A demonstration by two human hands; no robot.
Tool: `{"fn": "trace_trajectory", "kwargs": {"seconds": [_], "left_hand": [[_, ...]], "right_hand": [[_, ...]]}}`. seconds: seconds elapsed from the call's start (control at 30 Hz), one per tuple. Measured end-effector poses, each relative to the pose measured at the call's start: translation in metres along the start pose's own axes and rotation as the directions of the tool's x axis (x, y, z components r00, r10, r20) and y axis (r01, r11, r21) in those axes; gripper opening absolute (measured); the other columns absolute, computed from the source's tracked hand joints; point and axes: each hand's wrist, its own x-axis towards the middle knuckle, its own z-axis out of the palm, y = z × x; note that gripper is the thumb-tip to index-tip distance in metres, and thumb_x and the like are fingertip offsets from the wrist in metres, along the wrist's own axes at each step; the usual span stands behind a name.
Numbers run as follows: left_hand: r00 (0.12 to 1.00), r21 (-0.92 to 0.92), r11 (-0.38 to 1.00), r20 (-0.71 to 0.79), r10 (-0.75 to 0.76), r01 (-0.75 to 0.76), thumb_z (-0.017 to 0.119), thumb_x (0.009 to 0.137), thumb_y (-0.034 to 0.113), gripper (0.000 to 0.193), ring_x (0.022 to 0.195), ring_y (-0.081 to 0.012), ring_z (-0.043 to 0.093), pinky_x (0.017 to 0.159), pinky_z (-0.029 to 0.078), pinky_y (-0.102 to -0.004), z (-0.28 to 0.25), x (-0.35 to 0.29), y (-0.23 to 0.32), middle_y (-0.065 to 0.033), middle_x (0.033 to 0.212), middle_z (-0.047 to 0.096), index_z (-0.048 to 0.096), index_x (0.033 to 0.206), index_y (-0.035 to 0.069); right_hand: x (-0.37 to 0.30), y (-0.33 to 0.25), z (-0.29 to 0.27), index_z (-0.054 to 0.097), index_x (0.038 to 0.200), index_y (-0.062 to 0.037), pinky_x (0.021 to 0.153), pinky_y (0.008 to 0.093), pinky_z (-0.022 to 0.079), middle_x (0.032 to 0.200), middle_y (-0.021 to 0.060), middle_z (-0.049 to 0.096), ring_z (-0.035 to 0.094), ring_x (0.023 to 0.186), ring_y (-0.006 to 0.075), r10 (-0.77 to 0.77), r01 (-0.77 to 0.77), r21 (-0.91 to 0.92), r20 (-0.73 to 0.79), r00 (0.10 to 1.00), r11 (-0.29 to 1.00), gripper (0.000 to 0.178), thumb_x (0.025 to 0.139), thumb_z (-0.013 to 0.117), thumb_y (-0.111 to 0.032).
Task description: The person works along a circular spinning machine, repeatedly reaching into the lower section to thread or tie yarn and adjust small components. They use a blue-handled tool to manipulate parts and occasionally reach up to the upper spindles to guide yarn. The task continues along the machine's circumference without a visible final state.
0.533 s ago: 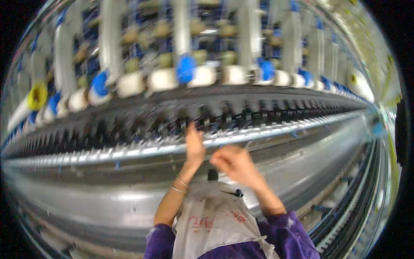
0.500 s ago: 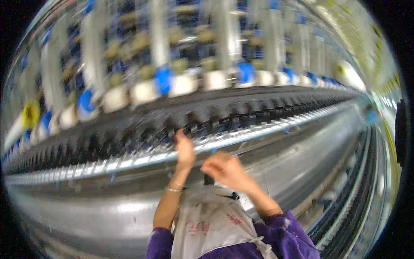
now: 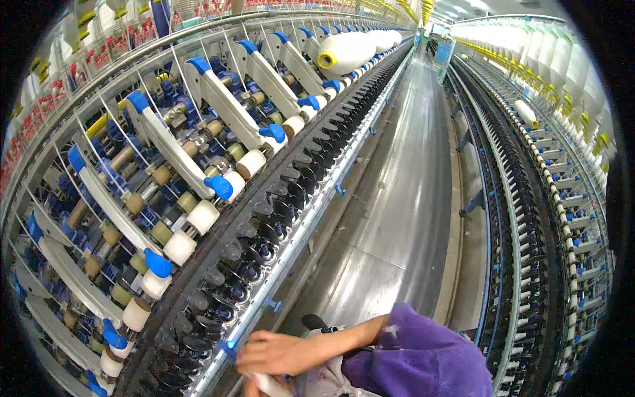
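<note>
Fingers (image 3: 254, 360) of the right hand (image 3: 281, 352) curl closed around a white bobbin (image 3: 268, 382) just below the spinning frame's metal rail (image 3: 311, 218); left hand unseen. Risk: a loose grip lets it slip against the black spindles (image 3: 264, 231).

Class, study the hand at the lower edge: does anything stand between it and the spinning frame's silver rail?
Nothing visible does. The right hand sits at the edge of the silver rail, beside a blue clip; no thing lies between them.
</note>
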Motion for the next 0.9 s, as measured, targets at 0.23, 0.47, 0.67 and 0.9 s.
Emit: {"fn": "trace_trajectory", "kwargs": {"seconds": [0.23,0.47,0.67,0.9], "left_hand": [[0.95,0.807,0.59,0.156,-0.271,0.036,0.049,0.094,0.022,0.033,0.058,-0.0149,0.049,0.055,0.045,-0.0265,-0.044,-0.045,0.017,-0.0042,0.072,0.052,0.041,0.121,0.005],[0.994,0.421,0.903,-0.035,0.107,-0.082,0.044,0.096,0.011,0.047,0.044,-0.0092,0.042,0.042,0.037,-0.023,-0.07,-0.09,-0.008,-0.0036,0.062,0.052,0.03,0.14,0.004],[0.86,0.928,-0.333,0.03,0.51,0.166,0.054,0.089,0.032,0.056,0.061,-0.0297,0.057,0.057,0.047,-0.0385,-0.087,-0.055,-0.029,-0.0178,0.078,0.062,0.04,0.132,0.0],[0.302,0.966,-0.189,0.13,0.944,0.174,0.056,0.088,0.014,0.018,0.067,-0.0186,0.053,0.062,0.046,-0.0271,-0.146,-0.064,-0.034,-0.0074,0.074,0.047,0.049,0.1,0.003]], "right_hand": [[0.011,-0.001,-0.004,0.055,0.087,0.0036,0.069,0.048,0.047,0.08,0.0196,0.061,0.061,0.077,0.0361,-0.141,-0.09,0.229,0.816,0.561,0.969,0.032,0.087,0.053,-0.028],[0.015,0.049,-0.041,0.055,0.087,-0.0008,0.065,0.0351,0.045,0.073,0.0102,0.058,0.055,0.07,0.022,0.131,-0.495,0.532,0.579,0.805,0.687,0.037,0.096,0.043,-0.035],[0.029,0.063,-0.047,0.055,0.075,-0.0059,0.068,0.0298,0.047,0.09,0.0046,0.053,0.055,0.074,0.0162,0.437,-0.06,0.946,-0.09,0.895,0.317,0.03,0.095,0.049,-0.028],[-0.029,0.098,-0.046,0.053,0.081,-0.0038,0.037,0.0261,0.038,0.058,0.0043,0.056,0.043,0.036,0.009,0.889,-0.706,0.639,0.073,0.453,0.307,0.031,0.097,0.043,-0.028]]}}
